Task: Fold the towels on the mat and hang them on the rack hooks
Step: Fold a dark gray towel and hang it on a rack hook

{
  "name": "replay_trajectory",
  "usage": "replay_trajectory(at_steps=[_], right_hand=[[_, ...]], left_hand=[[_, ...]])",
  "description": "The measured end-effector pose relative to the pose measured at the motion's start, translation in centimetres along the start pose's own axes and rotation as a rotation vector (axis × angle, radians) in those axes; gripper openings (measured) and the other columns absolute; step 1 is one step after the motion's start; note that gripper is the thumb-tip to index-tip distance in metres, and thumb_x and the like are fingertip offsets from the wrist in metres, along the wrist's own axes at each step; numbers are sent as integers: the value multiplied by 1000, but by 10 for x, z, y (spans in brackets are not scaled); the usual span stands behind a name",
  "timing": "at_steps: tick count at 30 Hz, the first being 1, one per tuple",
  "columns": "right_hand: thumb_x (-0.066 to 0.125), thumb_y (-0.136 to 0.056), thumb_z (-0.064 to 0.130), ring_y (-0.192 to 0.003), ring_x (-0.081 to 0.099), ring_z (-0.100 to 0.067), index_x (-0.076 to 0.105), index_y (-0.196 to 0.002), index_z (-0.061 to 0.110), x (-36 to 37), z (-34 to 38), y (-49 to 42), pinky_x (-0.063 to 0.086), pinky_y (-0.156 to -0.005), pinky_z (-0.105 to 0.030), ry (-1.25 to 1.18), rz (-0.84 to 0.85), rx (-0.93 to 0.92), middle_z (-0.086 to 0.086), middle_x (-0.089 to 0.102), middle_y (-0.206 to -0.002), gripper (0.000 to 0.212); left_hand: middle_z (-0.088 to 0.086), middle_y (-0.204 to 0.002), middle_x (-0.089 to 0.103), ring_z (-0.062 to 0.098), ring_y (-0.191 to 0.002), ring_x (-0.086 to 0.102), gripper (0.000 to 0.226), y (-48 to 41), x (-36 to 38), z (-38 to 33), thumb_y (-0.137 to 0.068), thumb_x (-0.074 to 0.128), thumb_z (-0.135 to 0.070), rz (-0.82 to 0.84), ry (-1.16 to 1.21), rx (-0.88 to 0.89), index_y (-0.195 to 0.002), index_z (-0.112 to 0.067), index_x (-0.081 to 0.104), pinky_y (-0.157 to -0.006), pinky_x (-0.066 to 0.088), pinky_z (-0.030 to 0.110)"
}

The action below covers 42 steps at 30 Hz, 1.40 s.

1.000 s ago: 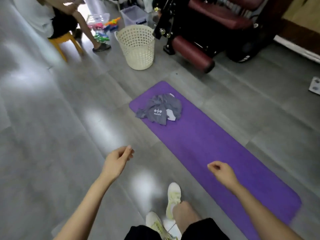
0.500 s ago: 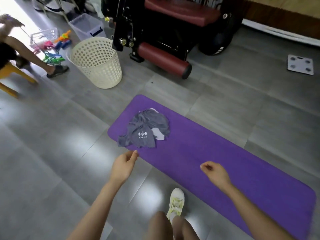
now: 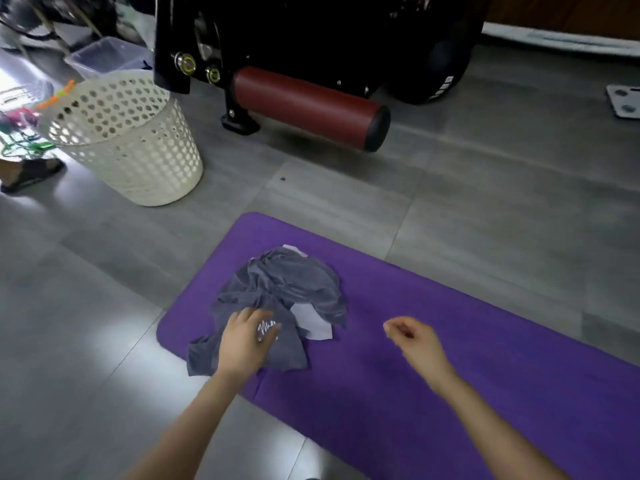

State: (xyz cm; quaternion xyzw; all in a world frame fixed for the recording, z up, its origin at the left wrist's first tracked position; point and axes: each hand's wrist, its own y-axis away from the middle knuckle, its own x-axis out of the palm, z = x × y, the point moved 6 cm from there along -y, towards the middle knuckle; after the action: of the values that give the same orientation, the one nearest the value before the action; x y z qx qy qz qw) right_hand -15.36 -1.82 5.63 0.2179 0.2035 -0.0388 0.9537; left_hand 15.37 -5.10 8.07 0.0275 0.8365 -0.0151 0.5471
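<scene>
I see the crumpled grey cloth towel [image 3: 287, 289] heaped near the left end of the long purple foam mat [image 3: 346, 410]. It is bunched and unfolded, so I judge the task has barely begun. A pale sheet [image 3: 313, 325] peeks from under its right edge. My left hand [image 3: 244, 344] rests flat on the near part of the heap, fingers fairly straight and gripping nothing that I can make out; probably it is there to spread the cloth. My right hand [image 3: 415, 341] hovers over bare mat, right of the towel and apart from it, fingers loosely curled and empty.
</scene>
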Motion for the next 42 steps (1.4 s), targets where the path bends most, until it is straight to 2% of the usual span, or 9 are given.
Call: replay_trajectory(at_steps=[4, 10, 16, 19, 24, 29, 32, 36, 42], right_hand=[[64, -89, 25, -69, 55, 0, 65, -84, 23, 62, -75, -87, 43, -66, -21, -80, 24, -17, 10, 65, -80, 6], [62, -89, 29, -70, 57, 0, 64, -83, 26, 120, -149, -169, 41, -62, -18, -156, 15, -76, 11, 65, -81, 7], [63, -89, 28, -65, 55, -2, 65, -82, 20, 143, -196, -182, 41, -59, -17, -196, -23, -39, 7, 66, -76, 10], [61, -91, 25, -64, 51, -7, 64, -85, 14, 149, -206, -163, 40, -53, -17, -254, -16, 29, 3, 61, -74, 12], [62, -90, 23, -64, 49, -8, 61, -84, 15, 134, -186, -145, 39, -51, -16, -195, 14, 18, 0, 59, -76, 10], [70, -83, 33, -69, 50, -5, 61, -96, 24, 101, -162, -134, 39, -60, -17, -94, -52, -63, 3, 57, -85, 18], [73, -77, 38, -98, 55, -5, 53, -118, 33, 78, -136, -120, 43, -77, -16, -19, -102, -189, 9, 58, -110, 47], [73, -73, 36, -123, 44, 0, 32, -140, 35, 53, -99, -90, 33, -88, -1, -119, -24, -347, 13, 48, -132, 79], [69, -80, 9, -99, 65, -3, 39, -133, 31, -30, -87, -29, 50, -80, -16, -571, -46, -494, 3, 68, -109, 65]], left_hand=[[6, -84, 66, 32, -75, 60, 44, -75, 100, 35, -83, 45, -47, -61, -102, 171, -92, -11, 70, -70, 50, 37], [10, -108, 65, 39, -101, 58, 36, -164, 218, 70, -77, 75, -32, -17, -244, 353, -106, -12, 69, -83, 49, 48], [-4, -154, 25, 23, -143, 16, 78, -216, 270, 91, -82, 53, -63, 69, -371, 268, -147, -33, 23, -113, 6, 48], [-4, -147, 39, 22, -136, 31, 74, -217, 281, 97, -84, 52, -61, 191, -435, 240, -147, -33, 23, -112, 5, 50], [0, -101, 68, 24, -100, 57, 29, -212, 259, 82, -89, 57, -42, 43, -479, 329, -115, -29, 59, -91, 28, 36], [-2, -85, 72, 24, -85, 66, 28, -184, 198, 38, -78, 67, -42, -157, -109, 605, -98, -23, 72, -90, 36, 38], [-4, -82, 72, 22, -77, 67, 48, -147, 164, -12, -74, 45, -58, -23, -52, 789, -92, -23, 73, -73, 45, 32], [-10, -94, 70, 11, -88, 63, 51, -104, 133, -82, -68, 47, -61, 57, 19, 729, -98, -28, 72, -70, 39, 23], [-2, -83, 71, 10, -77, 63, 20, -48, 112, -221, -77, 73, -38, 217, 238, 731, -91, -23, 71, -75, 48, 26]])
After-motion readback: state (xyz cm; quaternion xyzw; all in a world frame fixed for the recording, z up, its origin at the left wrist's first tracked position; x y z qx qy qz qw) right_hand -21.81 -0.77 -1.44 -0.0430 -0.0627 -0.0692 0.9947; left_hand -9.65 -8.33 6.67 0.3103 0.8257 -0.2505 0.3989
